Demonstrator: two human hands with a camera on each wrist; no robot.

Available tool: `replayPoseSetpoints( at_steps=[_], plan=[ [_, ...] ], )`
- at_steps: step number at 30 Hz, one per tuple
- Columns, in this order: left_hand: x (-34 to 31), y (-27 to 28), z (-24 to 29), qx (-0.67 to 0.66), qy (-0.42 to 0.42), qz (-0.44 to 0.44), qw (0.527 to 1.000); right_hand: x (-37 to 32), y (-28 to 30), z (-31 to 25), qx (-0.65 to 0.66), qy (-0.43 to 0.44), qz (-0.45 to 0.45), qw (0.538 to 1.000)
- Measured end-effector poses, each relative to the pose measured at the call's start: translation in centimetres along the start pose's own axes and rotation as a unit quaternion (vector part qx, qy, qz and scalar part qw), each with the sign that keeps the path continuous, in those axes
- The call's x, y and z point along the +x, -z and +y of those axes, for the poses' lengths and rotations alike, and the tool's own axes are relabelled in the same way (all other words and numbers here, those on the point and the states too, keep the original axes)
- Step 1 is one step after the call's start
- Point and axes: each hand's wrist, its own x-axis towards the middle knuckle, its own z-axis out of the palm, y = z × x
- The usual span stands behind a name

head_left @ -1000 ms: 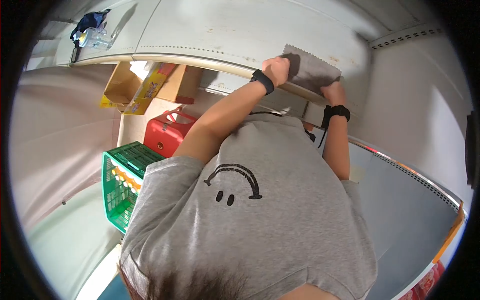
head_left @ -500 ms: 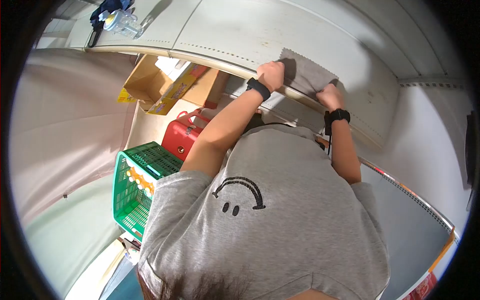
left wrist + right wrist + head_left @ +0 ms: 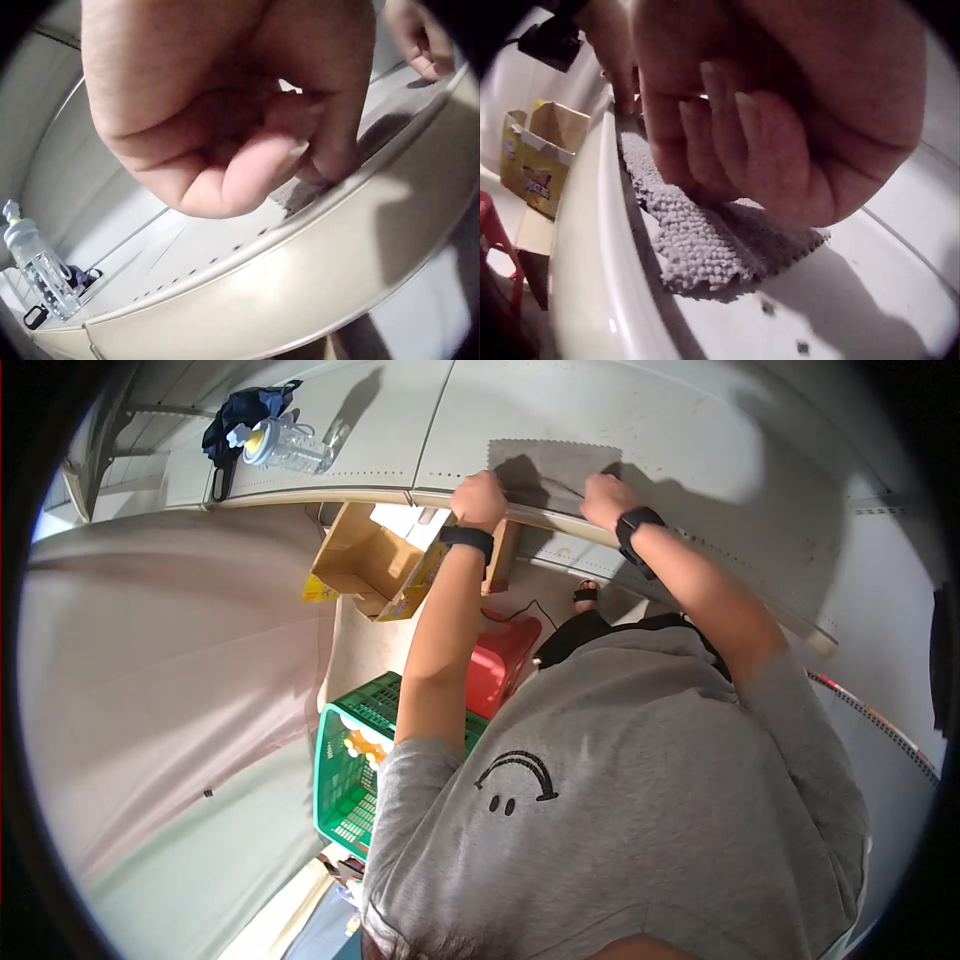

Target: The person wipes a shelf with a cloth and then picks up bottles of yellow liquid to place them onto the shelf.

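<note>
A grey cloth (image 3: 565,457) with a zigzag edge lies on the white shelf (image 3: 690,450), along its front edge. My left hand (image 3: 479,500) pinches the cloth's near left corner; the left wrist view shows its fingers curled, fingertips down at the shelf lip. The near right corner is gripped by my right hand (image 3: 606,502). Seen from the right wrist, the knobbly grey cloth (image 3: 705,247) bends up beneath the curled fingers of that hand. Parts of the cloth are hidden behind both hands.
A clear bottle (image 3: 290,448) lies by a dark blue cloth bag (image 3: 245,420) at the shelf's left end. Below the shelf are an open cardboard box (image 3: 370,565), a red case (image 3: 495,665) and a green basket (image 3: 330,760) holding orange bottles. A wall (image 3: 895,580) stands at right.
Both hands have moved left along the shelf with the cloth, nearer the shelf seam and the bottle. The head view has swung, so surroundings appear farther right.
</note>
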Motion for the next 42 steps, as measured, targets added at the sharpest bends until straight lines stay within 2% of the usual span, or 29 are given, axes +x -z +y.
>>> replayPoseSetpoints(
  at_steps=[4,5,8,11,17,24,27,30,35,37,38,40,42],
  plan=[
    [2.0,1.4,-3.5,0.033,0.033,0.007,0.999,2.3,0.1,-4.0,0.003,0.026,-0.022,0.999],
    [2.5,2.2,-3.9,0.041,0.055,-0.023,0.997,2.5,0.0,-4.7,-0.003,0.024,-0.026,0.999],
    [4.6,1.4,-6.8,0.069,0.051,-0.010,0.996,3.7,-1.4,-6.1,-0.053,0.062,-0.017,0.997],
    [5.3,0.9,-8.1,0.066,0.046,0.002,0.997,4.3,-2.1,-7.0,-0.059,0.064,-0.017,0.996],
    [3.6,3.8,-6.8,0.038,0.034,-0.036,0.998,4.4,-2.0,-7.6,-0.066,0.075,-0.004,0.995],
    [4.6,2.8,-6.3,0.031,0.021,-0.023,0.999,4.4,-2.3,-6.4,-0.085,0.062,0.014,0.994],
    [4.5,2.3,-4.2,-0.015,-0.009,-0.013,1.000,4.4,-1.2,-4.3,-0.050,0.025,0.019,0.998],
    [4.2,1.4,-0.7,-0.037,0.008,-0.027,0.999,3.6,0.1,-1.6,-0.033,-0.030,0.043,0.998],
    [3.6,-1.0,5.4,-0.073,-0.057,-0.012,0.996,0.9,1.6,4.0,-0.014,-0.086,0.106,0.991],
    [2.8,-1.6,8.6,-0.079,-0.076,-0.031,0.994,-0.4,2.1,6.6,0.000,-0.156,0.126,0.980],
    [2.4,-2.1,10.0,-0.082,-0.083,-0.035,0.993,-1.0,2.4,8.1,-0.001,-0.165,0.127,0.978],
    [1.5,-3.3,12.7,-0.071,-0.165,-0.011,0.984,-2.5,2.9,10.9,0.044,-0.188,0.125,0.973],
    [0.8,-3.9,15.5,-0.067,-0.188,-0.026,0.980,-4.1,3.7,13.4,0.057,-0.214,0.128,0.967]
  ],
)
